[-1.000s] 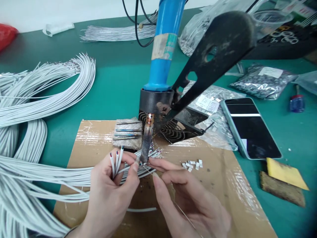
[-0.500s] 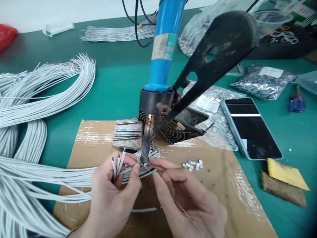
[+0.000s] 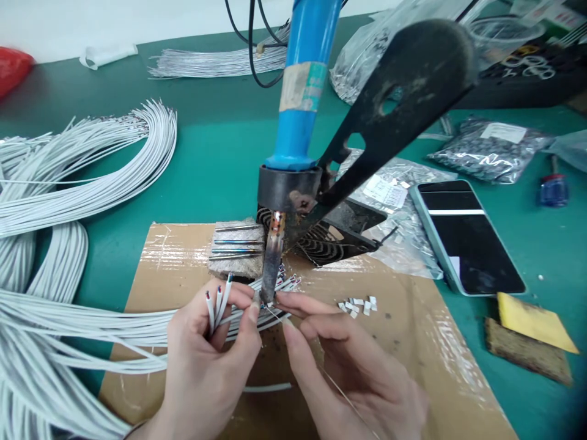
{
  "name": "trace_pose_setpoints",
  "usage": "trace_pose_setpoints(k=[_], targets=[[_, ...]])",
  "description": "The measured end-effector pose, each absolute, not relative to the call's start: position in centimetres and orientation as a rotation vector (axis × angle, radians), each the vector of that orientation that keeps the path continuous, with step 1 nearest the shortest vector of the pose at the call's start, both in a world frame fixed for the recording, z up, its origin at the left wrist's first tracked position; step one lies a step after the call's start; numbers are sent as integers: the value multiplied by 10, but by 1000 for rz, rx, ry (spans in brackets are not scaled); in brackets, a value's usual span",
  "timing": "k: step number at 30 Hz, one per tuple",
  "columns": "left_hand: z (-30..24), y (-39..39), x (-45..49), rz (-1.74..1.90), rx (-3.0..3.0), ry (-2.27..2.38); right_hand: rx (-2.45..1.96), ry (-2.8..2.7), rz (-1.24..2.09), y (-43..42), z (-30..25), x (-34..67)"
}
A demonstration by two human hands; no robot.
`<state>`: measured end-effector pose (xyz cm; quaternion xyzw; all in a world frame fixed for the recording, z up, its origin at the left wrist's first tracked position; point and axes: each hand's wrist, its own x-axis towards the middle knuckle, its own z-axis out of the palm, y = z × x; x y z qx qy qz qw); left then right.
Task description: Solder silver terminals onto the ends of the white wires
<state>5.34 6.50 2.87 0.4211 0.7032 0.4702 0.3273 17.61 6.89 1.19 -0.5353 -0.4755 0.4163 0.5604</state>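
My left hand (image 3: 211,360) is closed around white cables (image 3: 219,304); several short cut ends with coloured cores stick up between its fingers. Its thumb and forefinger pinch one cable end right at the soldering iron tip (image 3: 269,281). From the right, my right hand (image 3: 355,363) pinches a thin solder wire (image 3: 343,394) that runs across its palm, with the wire's front end at the tip. A tiny light-coloured part (image 3: 269,304) lies at the joint, partly hidden by fingers and tip. The blue soldering iron (image 3: 298,122) points downward in a black stand (image 3: 394,91).
Cardboard (image 3: 151,269) covers the green table (image 3: 220,140). Small white connectors (image 3: 358,305) lie right of the iron. Beyond are a phone (image 3: 468,238), a brown sponge (image 3: 527,351) and bags of parts (image 3: 490,150). White cable bundles (image 3: 92,189) fill the left side.
Both hands stay almost in place at the tip. My right hand's palm has shifted slightly right and down. The iron has not moved.
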Motion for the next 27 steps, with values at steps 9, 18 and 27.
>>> trace_pose_setpoints(k=[9, 18, 27], targets=[[35, 65, 64, 1272, 899, 1885, -1247, -1155, 998, 70, 11, 178], [35, 66, 63, 1275, 900, 1845, -1255, -1135, 976, 70, 12, 178], [35, 65, 62, 1267, 913, 1864, -1235, -1153, 996, 71, 11, 179]])
